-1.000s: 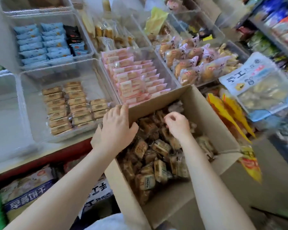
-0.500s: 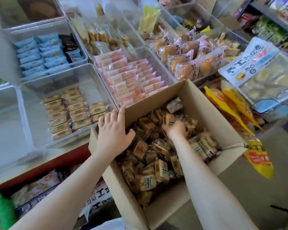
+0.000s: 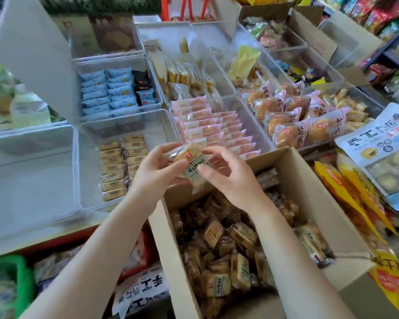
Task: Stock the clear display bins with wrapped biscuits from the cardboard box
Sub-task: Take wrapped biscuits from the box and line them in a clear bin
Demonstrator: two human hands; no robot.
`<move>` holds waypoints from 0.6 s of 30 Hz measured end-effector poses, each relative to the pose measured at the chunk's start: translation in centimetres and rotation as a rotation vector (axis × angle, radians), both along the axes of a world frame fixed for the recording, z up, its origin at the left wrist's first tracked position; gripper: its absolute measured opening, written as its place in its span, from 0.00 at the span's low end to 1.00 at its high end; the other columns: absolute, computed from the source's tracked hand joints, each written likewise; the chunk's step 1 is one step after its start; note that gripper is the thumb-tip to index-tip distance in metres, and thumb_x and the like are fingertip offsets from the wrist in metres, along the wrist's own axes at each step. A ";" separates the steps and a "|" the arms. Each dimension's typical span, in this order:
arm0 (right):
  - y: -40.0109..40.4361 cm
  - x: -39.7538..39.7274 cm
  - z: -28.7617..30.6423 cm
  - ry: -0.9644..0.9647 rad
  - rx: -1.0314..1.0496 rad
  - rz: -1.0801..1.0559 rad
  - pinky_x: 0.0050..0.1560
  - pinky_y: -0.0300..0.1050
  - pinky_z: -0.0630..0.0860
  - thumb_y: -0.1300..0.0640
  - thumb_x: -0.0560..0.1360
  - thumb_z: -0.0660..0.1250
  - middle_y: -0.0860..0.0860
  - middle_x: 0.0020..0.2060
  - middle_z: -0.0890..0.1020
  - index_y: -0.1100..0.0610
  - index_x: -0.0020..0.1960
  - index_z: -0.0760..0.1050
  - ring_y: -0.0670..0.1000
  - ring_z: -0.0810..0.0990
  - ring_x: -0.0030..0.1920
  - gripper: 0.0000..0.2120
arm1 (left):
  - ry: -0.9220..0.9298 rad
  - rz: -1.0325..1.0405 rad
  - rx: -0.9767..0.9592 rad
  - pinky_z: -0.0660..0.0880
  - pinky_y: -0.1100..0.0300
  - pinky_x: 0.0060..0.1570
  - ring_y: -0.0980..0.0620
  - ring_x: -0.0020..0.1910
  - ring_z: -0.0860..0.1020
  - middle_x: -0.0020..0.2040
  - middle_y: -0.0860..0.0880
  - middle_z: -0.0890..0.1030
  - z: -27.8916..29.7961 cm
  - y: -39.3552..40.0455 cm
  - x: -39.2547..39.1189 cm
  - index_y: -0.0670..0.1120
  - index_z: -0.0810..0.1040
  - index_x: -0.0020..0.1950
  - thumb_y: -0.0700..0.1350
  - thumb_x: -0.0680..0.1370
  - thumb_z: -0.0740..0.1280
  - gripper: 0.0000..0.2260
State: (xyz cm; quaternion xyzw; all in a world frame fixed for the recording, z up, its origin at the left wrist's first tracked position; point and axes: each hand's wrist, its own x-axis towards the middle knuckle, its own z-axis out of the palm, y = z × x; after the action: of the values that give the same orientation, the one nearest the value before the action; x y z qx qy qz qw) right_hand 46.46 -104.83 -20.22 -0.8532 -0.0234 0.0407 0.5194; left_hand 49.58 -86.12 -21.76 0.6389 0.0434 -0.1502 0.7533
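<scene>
Biscuit point(image 3: 195, 164), wrapped, is held above far-left corner of cardboard box point(image 3: 320, 199), w/ left hand point(image 3: 156, 173) and right hand point(image 3: 226, 178) both pinching it, prob. to turn it flat before it goes in half-filled bin point(image 3: 90, 180) left of box.

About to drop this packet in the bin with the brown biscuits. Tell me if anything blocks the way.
Nothing visible does. Both hands, left hand and right hand, hold the wrapped biscuit above the box edge; the bin lies just left, open-topped, with bare floor beside its rows.
</scene>
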 end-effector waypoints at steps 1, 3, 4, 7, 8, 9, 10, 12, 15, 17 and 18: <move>0.2 1.2 0.5 0.032 0.054 0.031 0.55 0.33 0.75 0.49 0.79 0.70 0.43 0.54 0.82 0.48 0.65 0.76 0.40 0.79 0.56 0.15 | 0.000 0.007 -0.024 0.83 0.53 0.44 0.45 0.50 0.85 0.50 0.45 0.86 -0.2 1.0 0.5 0.46 0.78 0.62 0.36 0.77 0.70 0.14; 1.0 3.7 0.9 0.101 0.079 0.104 0.51 0.39 0.79 0.50 0.81 0.68 0.45 0.54 0.83 0.49 0.64 0.78 0.42 0.81 0.55 0.13 | 0.003 0.018 -0.045 0.83 0.52 0.47 0.44 0.51 0.85 0.49 0.46 0.86 -0.6 2.7 1.4 0.47 0.78 0.60 0.36 0.76 0.71 0.14; 1.6 5.0 1.1 0.140 0.077 0.140 0.48 0.39 0.79 0.50 0.81 0.67 0.46 0.54 0.83 0.49 0.64 0.78 0.43 0.81 0.54 0.12 | 0.006 0.025 -0.055 0.83 0.52 0.48 0.44 0.52 0.85 0.49 0.46 0.86 -0.9 3.4 1.9 0.47 0.78 0.59 0.36 0.75 0.71 0.14; 4.0 8.7 1.5 0.208 -0.008 0.235 0.40 0.33 0.77 0.46 0.80 0.67 0.47 0.52 0.83 0.48 0.62 0.78 0.43 0.81 0.50 0.13 | 0.000 0.061 -0.100 0.82 0.53 0.48 0.43 0.52 0.84 0.51 0.45 0.85 -2.3 4.8 3.1 0.47 0.77 0.60 0.35 0.75 0.72 0.15; 4.9 9.8 1.6 0.248 -0.054 0.268 0.39 0.32 0.77 0.43 0.80 0.66 0.46 0.51 0.83 0.47 0.61 0.78 0.42 0.81 0.49 0.14 | -0.004 0.082 -0.100 0.82 0.54 0.48 0.43 0.52 0.84 0.52 0.44 0.85 -2.9 5.2 3.6 0.47 0.77 0.60 0.34 0.76 0.71 0.15; 5.9 10.9 1.4 0.306 -0.090 0.295 0.40 0.34 0.79 0.39 0.80 0.64 0.46 0.50 0.84 0.46 0.60 0.78 0.43 0.83 0.48 0.15 | -0.005 0.106 -0.089 0.82 0.54 0.48 0.43 0.52 0.84 0.53 0.44 0.85 -3.5 5.5 4.1 0.47 0.77 0.60 0.33 0.76 0.71 0.16; 6.8 11.9 1.0 0.369 -0.114 0.313 0.44 0.39 0.81 0.36 0.79 0.62 0.47 0.48 0.84 0.46 0.58 0.78 0.45 0.84 0.47 0.16 | -0.004 0.129 -0.065 0.81 0.53 0.49 0.44 0.52 0.84 0.53 0.43 0.85 -4.2 5.8 4.6 0.48 0.77 0.60 0.33 0.76 0.71 0.16; 8.4 13.8 -0.7 0.437 -0.156 0.320 0.52 0.50 0.83 0.35 0.79 0.62 0.49 0.48 0.85 0.45 0.54 0.78 0.50 0.85 0.48 0.16 | 0.003 0.170 -0.006 0.81 0.51 0.50 0.44 0.53 0.84 0.54 0.43 0.85 -5.7 6.2 5.4 0.48 0.78 0.61 0.33 0.76 0.72 0.17; 10.4 16.3 -3.6 0.419 -0.219 0.269 0.55 0.56 0.81 0.42 0.79 0.66 0.51 0.48 0.83 0.49 0.52 0.77 0.52 0.83 0.48 0.11 | 0.014 0.241 0.116 0.80 0.57 0.47 0.49 0.52 0.84 0.53 0.47 0.85 -8.2 6.5 6.4 0.51 0.78 0.61 0.37 0.76 0.73 0.16; 11.4 17.7 -5.2 0.390 -0.311 0.224 0.53 0.54 0.81 0.48 0.79 0.67 0.50 0.46 0.81 0.52 0.51 0.76 0.51 0.81 0.47 0.07 | 0.054 0.279 0.222 0.79 0.62 0.47 0.54 0.53 0.83 0.54 0.51 0.84 -9.6 6.9 6.8 0.52 0.78 0.62 0.42 0.76 0.74 0.15; 11.9 18.3 -6.0 0.393 -0.369 0.229 0.51 0.53 0.81 0.50 0.79 0.66 0.49 0.45 0.80 0.53 0.50 0.76 0.52 0.81 0.47 0.07 | 0.075 0.295 0.234 0.79 0.62 0.47 0.54 0.54 0.82 0.54 0.51 0.83 -10.3 7.1 7.0 0.52 0.78 0.62 0.43 0.76 0.74 0.15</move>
State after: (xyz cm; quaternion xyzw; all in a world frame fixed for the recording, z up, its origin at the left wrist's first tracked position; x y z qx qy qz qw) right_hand 64.73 -92.95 -26.21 -0.9008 -0.0108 0.2673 0.3421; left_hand 56.54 -78.99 -32.06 0.7029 0.1815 -0.0557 0.6855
